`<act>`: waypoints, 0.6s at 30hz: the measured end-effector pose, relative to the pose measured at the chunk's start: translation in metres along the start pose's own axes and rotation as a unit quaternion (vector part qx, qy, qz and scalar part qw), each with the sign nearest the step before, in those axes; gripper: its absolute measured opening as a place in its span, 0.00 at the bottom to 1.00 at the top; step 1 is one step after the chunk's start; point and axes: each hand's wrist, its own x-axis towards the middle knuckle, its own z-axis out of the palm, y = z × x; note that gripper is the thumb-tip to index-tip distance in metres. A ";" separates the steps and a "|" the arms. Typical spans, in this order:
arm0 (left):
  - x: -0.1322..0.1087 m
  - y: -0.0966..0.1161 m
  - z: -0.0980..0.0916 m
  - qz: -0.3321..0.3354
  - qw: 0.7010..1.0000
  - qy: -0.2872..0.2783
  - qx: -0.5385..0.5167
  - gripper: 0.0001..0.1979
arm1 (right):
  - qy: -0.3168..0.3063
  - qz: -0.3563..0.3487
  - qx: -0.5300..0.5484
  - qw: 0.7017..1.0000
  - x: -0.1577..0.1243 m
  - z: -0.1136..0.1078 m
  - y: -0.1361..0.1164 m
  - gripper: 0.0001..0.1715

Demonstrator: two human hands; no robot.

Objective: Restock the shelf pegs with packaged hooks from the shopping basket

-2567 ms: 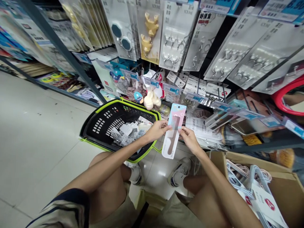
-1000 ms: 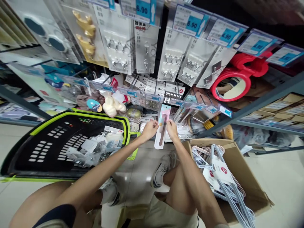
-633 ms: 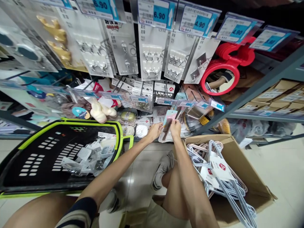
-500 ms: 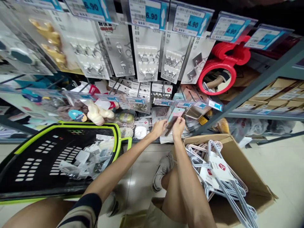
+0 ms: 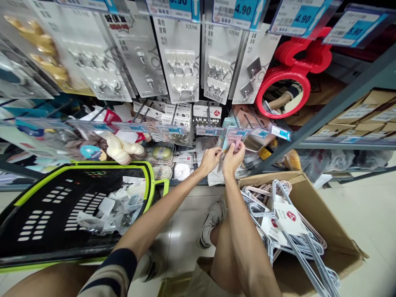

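Both my hands are at the lower shelf, just under its price tags. My right hand grips a flat pink and teal carded pack, its thumb lying over the front. My left hand is closed in a pinch at the left edge of that pack. Its fingertips partly cover whatever they hold there. What is inside the pack is hidden by my fingers. Similar teal cards hang on a hook right behind it.
A black basket with a green rim holds several clear packets. On the right, a cardboard box contains wire hangers. Carded hooks hang above, beside red-framed mirrors. A slanted metal post stands right of my hands.
The pack has risen toward the hook with the teal cards, and my right hand has moved up with it. More of the pack is now covered by my fingers. The view has shifted slightly.
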 end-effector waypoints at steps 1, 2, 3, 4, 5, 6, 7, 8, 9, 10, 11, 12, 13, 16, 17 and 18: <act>0.000 0.000 0.000 -0.004 1.000 -0.006 -0.001 0.10 | -0.001 0.001 -0.007 1.000 0.001 0.000 0.001 0.27; 0.000 0.000 0.000 -0.008 1.000 -0.010 0.000 0.10 | -0.002 0.002 -0.014 1.000 0.003 0.001 0.003 0.27; 0.000 0.000 0.000 -0.012 1.000 -0.012 0.001 0.11 | -0.005 0.005 -0.019 1.000 0.004 0.001 0.005 0.28; -0.001 0.000 0.000 -0.016 1.000 -0.013 0.002 0.11 | -0.007 0.008 -0.021 1.000 0.005 0.002 0.006 0.28; -0.001 -0.001 0.000 -0.017 1.000 -0.013 0.003 0.11 | -0.009 0.011 -0.021 1.000 0.005 0.002 0.008 0.28; -0.002 -0.001 0.000 -0.018 1.000 -0.014 0.004 0.11 | -0.010 0.013 -0.020 1.000 0.006 0.003 0.009 0.29; -0.002 -0.001 0.001 -0.020 1.000 -0.015 0.005 0.12 | -0.009 0.015 -0.019 1.000 0.007 0.004 0.010 0.29; -0.002 -0.001 0.001 -0.023 1.000 -0.016 0.005 0.12 | -0.008 0.017 -0.018 1.000 0.007 0.005 0.011 0.29; -0.002 -0.001 0.001 -0.029 0.999 -0.015 0.003 0.11 | -0.010 0.019 -0.018 1.000 0.008 0.006 0.012 0.29; -0.001 -0.002 0.002 -0.037 0.999 -0.014 0.001 0.11 | -0.015 0.022 -0.018 0.999 0.008 0.007 0.012 0.29; 0.001 -0.002 0.002 -0.046 0.999 -0.011 -0.002 0.12 | -0.023 0.025 -0.018 0.999 0.009 0.008 0.013 0.29; 0.003 -0.003 0.003 -0.054 0.998 -0.009 -0.004 0.12 | -0.031 0.028 -0.017 0.999 0.010 0.009 0.014 0.29; 0.006 -0.004 0.004 -0.060 0.998 -0.009 -0.003 0.12 | -0.040 0.030 -0.016 0.999 0.010 0.011 0.015 0.29; 0.021 -0.007 0.005 -0.078 0.997 -0.009 0.018 0.11 | -0.051 0.036 -0.002 0.998 0.012 0.013 0.017 0.31; 0.026 -0.009 0.005 -0.085 0.996 -0.009 0.028 0.11 | -0.051 0.042 0.006 0.998 0.012 0.014 0.017 0.31; 0.030 -0.010 0.005 -0.095 0.995 -0.010 0.037 0.11 | -0.051 0.051 0.016 0.997 0.012 0.014 0.017 0.30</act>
